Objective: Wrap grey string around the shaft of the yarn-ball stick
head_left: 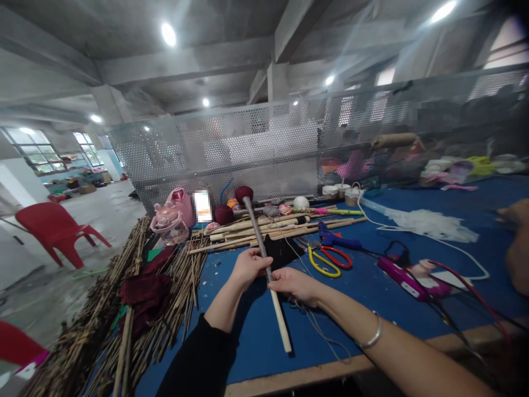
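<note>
Between my two hands lies a wooden stick (281,320), bare and pale at the near end, with a grey covering over its upper length. Its far end meets a dark red ball (243,193); whether they are joined I cannot tell. My left hand (250,266) closes on the grey part, thumb across the top. Just below and to the right, my right hand (296,284) pinches the stick near where the grey stops. Behind them is a black cloth (283,251). Loose thin cord (320,325) trails on the blue table under my right forearm.
Yellow- and red-handled scissors (324,262) lie right of the cloth, near a blue glue gun (339,240) and a purple power strip (403,278). Bundled twigs (103,309) cover the left side. More sticks lie behind, before a perforated metal screen (256,149). Another person's hand (518,220) shows far right.
</note>
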A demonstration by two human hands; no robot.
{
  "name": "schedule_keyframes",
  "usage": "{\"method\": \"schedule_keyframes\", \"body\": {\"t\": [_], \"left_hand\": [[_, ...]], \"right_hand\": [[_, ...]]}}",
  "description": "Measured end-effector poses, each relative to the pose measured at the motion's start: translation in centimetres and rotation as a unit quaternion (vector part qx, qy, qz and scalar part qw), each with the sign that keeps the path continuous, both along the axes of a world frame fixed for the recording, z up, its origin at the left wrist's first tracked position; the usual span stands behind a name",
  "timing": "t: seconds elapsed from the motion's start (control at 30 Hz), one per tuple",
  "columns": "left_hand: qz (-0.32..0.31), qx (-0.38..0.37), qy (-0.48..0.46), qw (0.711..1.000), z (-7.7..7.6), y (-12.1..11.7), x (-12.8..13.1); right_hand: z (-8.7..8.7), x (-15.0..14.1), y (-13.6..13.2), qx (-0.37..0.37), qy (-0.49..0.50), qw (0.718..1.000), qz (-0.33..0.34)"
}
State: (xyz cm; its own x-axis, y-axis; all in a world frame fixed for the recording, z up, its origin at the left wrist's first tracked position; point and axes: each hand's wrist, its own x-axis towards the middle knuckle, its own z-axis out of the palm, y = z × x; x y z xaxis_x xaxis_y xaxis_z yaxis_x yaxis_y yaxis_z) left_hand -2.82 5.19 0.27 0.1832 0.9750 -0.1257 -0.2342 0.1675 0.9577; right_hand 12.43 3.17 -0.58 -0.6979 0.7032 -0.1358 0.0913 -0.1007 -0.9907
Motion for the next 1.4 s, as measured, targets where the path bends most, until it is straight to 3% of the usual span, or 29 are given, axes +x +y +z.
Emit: {"method": "schedule_keyframes", "body": {"t": [0.17, 0.37, 0.47, 0.57, 0.67, 0.9, 1.1, 1.2, 1.4], "left_hand": [[-0.031, -0.016, -0.031, 0.999, 0.36, -0.14, 0.04], [-0.004, -0.025, -0.028, 0.999, -0.24, 0.09, 0.03], [-0.001, -0.031, -0.033, 0.999, -0.26, 0.17, 0.04], [-0.028, -0.045, -0.052, 0.997, -0.02, 0.05, -0.05], [-0.055, -0.055, -0.062, 0.995, 0.05, -0.08, -0.21], [-0.016, -0.031, -0.023, 0.999, -0.51, 0.35, -0.57], [-0.051, -0.038, -0.047, 0.997, -0.02, 0.09, -0.08], [-0.068, -0.035, -0.057, 0.995, 0.09, -0.14, 0.04], [-0.026, -0.011, -0.030, 0.999, -0.36, 0.08, -0.16]], "right_hand": [[0.09, 0.33, 0.04, -0.061, 0.006, 0.998, 0.023], [-0.22, -0.17, 0.01, 0.001, -0.014, 1.000, -0.011], [-0.22, -0.04, 0.03, -0.018, 0.004, 1.000, 0.007], [0.02, 0.37, 0.05, -0.058, 0.025, 0.997, 0.047], [0.20, 0.55, 0.05, -0.054, 0.023, 0.996, 0.060], [-0.02, 0.08, 0.12, -0.049, -0.004, 0.999, 0.006], [0.28, 0.22, 0.02, -0.092, 0.011, 0.995, 0.029], [0.31, 0.21, 0.05, -0.080, 0.003, 0.997, 0.012], [0.09, -0.07, 0.08, -0.049, -0.006, 0.999, -0.005]]}}
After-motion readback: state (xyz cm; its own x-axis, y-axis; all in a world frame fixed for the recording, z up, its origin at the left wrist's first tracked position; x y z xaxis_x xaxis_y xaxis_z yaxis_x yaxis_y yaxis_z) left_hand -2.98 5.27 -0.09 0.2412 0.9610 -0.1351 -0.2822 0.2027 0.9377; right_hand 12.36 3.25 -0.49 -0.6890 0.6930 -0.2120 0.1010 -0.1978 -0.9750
